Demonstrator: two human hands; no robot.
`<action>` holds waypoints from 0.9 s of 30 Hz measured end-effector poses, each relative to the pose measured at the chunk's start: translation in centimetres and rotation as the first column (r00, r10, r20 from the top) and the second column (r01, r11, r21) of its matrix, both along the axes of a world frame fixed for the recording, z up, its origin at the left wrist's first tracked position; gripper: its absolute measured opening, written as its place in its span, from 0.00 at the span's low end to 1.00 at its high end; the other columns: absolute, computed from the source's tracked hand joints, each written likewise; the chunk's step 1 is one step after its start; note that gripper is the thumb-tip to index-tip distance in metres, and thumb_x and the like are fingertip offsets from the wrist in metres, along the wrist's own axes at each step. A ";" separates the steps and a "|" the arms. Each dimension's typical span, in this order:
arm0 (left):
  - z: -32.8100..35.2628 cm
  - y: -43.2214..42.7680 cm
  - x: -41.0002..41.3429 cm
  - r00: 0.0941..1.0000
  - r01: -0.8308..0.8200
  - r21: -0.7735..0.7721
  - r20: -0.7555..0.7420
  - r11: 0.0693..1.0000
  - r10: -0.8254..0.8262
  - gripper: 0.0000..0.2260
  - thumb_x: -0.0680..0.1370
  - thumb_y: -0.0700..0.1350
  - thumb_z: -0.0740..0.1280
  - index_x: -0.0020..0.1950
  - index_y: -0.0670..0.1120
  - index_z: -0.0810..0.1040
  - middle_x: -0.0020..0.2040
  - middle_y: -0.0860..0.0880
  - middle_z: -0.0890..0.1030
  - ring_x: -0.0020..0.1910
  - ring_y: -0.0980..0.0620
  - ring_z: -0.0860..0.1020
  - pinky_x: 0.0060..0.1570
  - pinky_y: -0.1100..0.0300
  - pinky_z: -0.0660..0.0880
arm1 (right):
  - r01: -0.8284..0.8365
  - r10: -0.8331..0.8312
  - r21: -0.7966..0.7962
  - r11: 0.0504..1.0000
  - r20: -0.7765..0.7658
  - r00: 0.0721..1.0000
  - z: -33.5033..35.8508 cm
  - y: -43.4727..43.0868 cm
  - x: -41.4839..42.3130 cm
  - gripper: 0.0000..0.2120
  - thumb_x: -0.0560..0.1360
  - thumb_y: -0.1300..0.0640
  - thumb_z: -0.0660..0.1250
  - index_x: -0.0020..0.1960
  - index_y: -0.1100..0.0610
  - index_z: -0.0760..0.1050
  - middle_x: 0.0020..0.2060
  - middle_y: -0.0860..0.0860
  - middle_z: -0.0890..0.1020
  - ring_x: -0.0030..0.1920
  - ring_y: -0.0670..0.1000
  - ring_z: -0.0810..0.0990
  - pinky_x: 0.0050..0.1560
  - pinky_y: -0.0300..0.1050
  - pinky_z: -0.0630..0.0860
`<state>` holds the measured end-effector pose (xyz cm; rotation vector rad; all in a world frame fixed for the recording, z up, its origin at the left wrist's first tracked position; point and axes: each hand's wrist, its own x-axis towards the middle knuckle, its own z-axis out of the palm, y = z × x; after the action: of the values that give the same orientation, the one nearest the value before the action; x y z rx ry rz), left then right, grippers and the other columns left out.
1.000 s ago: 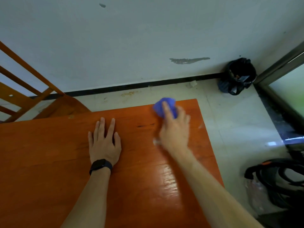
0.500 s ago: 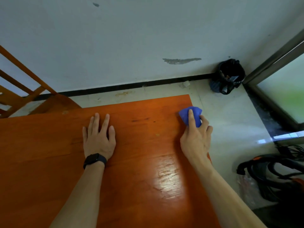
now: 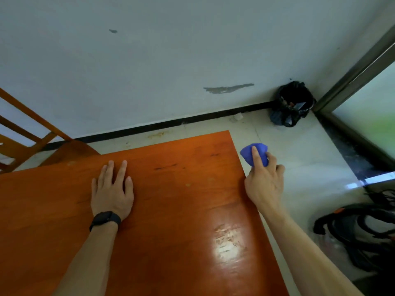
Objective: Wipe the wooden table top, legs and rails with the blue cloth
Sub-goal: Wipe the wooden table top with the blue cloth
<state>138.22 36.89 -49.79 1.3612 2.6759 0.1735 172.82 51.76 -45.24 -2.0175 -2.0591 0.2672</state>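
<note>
- Head view: right hand (image 3: 264, 184) grips the bunched blue cloth (image 3: 246, 155), index finger stretched over it, other fingers curled round.
- The cloth sits just past the right edge of the table top (image 3: 181, 210), near the far right corner and over the floor.
- Left hand (image 3: 112, 189) lies flat on the top with fingers straight, holding nothing.
- Progress, my read: the top pass is at the right edge. A pale speck (image 3: 188, 184) and dark marks (image 3: 164, 167) still show on the wood. Legs and rails are out of view, so probably still to do.
- Room: open floor to the right, but black hoses (image 3: 359, 231) lie near. Bin bag (image 3: 292, 103) sits in the corner.
- Wooden chair (image 3: 25, 133) crowds the far left side. Only a narrow strip of floor separates the far edge from the wall.
</note>
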 end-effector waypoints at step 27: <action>1.9 -7.1 6.7 0.985 -0.044 -0.009 0.164 0.999 0.045 0.24 0.84 0.56 0.50 0.80 0.56 0.53 0.81 0.48 0.50 0.79 0.47 0.49 0.76 0.42 0.48 | 0.229 -0.250 -0.155 0.961 -0.137 0.958 0.2 -11.1 -3.6 0.32 0.73 0.59 0.61 0.75 0.43 0.62 0.72 0.56 0.65 0.54 0.62 0.70 0.54 0.54 0.70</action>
<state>144.95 29.82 -47.90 1.2286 2.5694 0.2699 169.24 40.63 -45.05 -2.2238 -1.7250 0.5143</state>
